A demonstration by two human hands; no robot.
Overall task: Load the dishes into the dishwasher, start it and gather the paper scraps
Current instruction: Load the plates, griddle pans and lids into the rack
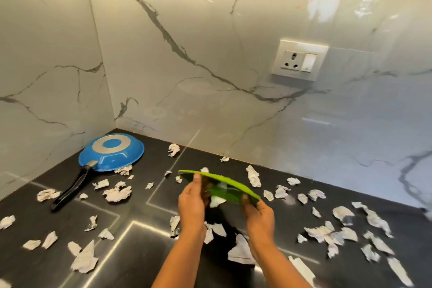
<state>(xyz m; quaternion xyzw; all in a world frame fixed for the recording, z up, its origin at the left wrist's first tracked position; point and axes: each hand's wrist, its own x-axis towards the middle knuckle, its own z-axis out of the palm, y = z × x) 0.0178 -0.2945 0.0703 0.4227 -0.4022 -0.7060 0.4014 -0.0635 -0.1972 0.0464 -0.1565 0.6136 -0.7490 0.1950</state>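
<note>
Head view: left hand (191, 201) and right hand (259, 213) each clamp a rim of the plate (230, 194), held tilted above the counter (145, 252). A scrap (216, 201) between the grips could slide off that slope. More scraps (118, 194) lie below, and the pan (112, 154) sits far left.

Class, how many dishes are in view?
2. A blue pan lies upside down in the left corner of the counter; a green plate is held by left hand and right hand, centre. Others may be hidden.
</note>
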